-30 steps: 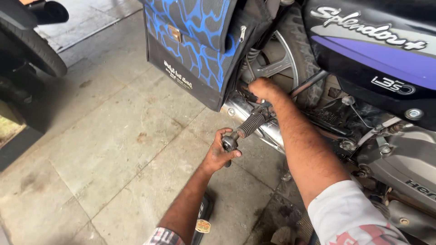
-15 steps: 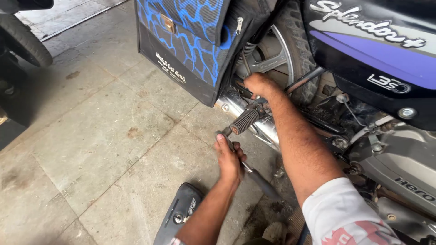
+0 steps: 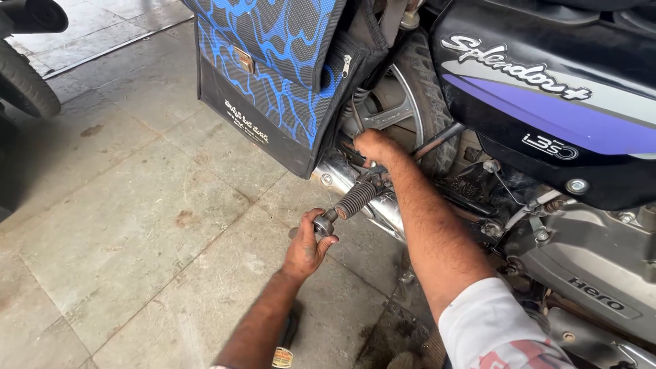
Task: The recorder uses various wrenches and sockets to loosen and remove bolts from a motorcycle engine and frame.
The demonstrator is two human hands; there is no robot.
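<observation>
A black and purple motorcycle [image 3: 547, 102] stands on the right. Its ribbed rubber footpeg [image 3: 355, 199] sticks out above the chrome exhaust pipe [image 3: 348, 179]. My left hand [image 3: 307, 247] is closed around a small metal tool [image 3: 324, 224] just at the outer tip of the footpeg. My right hand [image 3: 372, 147] reaches in beside the rear wheel [image 3: 403, 113], with its fingers closed at the inner end of the footpeg, near a thin metal rod [image 3: 437, 141]. What those fingers grip is hidden.
A black saddlebag with a blue pattern [image 3: 273, 75] hangs over the rear wheel. The engine casing [image 3: 588, 273] sits at the lower right. Another vehicle's tyre [image 3: 24, 82] is at the upper left. Stained stone floor tiles [image 3: 137, 225] spread to the left.
My left hand has come back up from lower down to the tip of the footpeg. My right hand stays at the inner end of the footpeg. The view has shifted slightly.
</observation>
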